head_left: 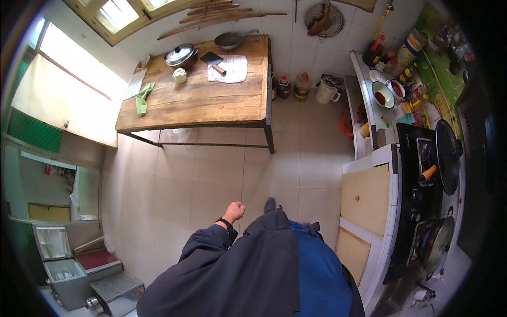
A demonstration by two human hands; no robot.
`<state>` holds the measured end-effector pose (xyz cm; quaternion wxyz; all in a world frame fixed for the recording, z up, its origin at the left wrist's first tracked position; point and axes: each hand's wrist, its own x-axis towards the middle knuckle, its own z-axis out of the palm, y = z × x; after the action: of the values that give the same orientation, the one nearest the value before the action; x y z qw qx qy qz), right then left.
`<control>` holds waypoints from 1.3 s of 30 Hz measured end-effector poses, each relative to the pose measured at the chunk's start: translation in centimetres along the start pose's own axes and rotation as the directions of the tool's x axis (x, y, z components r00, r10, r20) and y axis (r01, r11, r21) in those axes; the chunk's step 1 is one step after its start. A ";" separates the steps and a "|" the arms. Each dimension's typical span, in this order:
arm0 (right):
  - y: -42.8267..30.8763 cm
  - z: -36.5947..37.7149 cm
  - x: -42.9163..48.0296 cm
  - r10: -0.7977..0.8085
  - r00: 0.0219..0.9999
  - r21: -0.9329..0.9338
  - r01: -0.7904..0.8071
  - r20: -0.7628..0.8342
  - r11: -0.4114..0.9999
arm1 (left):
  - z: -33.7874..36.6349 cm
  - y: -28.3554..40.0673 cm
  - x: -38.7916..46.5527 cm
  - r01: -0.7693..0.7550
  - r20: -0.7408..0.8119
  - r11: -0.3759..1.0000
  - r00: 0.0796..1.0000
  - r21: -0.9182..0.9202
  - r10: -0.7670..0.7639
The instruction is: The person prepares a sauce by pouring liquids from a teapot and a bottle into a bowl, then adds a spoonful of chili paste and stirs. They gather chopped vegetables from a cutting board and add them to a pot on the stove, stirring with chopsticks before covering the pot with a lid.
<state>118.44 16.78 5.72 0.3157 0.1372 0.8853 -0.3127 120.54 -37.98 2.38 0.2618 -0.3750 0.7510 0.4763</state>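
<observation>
My left hand (236,211) hangs over the tiled floor (216,170) with its fingers curled in and nothing visible in them. A dark band (225,222) circles that wrist. My right hand is out of view. Ahead stands a wooden table (198,105) on a dark metal frame. On its top a cleaver (214,61) lies on a pale cloth (236,70). Beside it are a pale round vegetable (180,75), perhaps cauliflower, and a lidded pot (181,55). A wok-like pan (228,41) sits at the back edge, and a green cloth (144,99) lies at the left.
On the right, a gas stove (410,190) carries a black pan (447,156) and another pan (439,243). A tiled counter (366,93) holds bowls and bottles. Several jugs, including an oil jug (302,86), stand against the wall. At lower left is a grey cabinet (73,291).
</observation>
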 end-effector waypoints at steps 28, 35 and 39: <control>-9.7 -5.9 15.9 0.003 0.992 0.079 -0.013 0.129 0.997 | -0.2 4.5 1.6 -0.171 -0.013 0.971 0.984 0.169 0.176; -4.1 -3.1 6.7 0.252 0.965 0.236 -0.228 -0.074 0.945 | -2.9 10.0 10.9 -0.392 0.159 0.905 0.916 0.166 0.368; -6.3 -0.5 2.4 0.434 0.889 0.420 -0.342 -0.143 0.841 | -4.2 17.0 15.6 -0.328 0.308 0.928 0.914 0.179 0.264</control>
<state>113.60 12.36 7.40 0.2339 0.4094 0.7908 -0.3902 97.53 -42.25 1.20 0.3300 -0.1531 0.8044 0.4698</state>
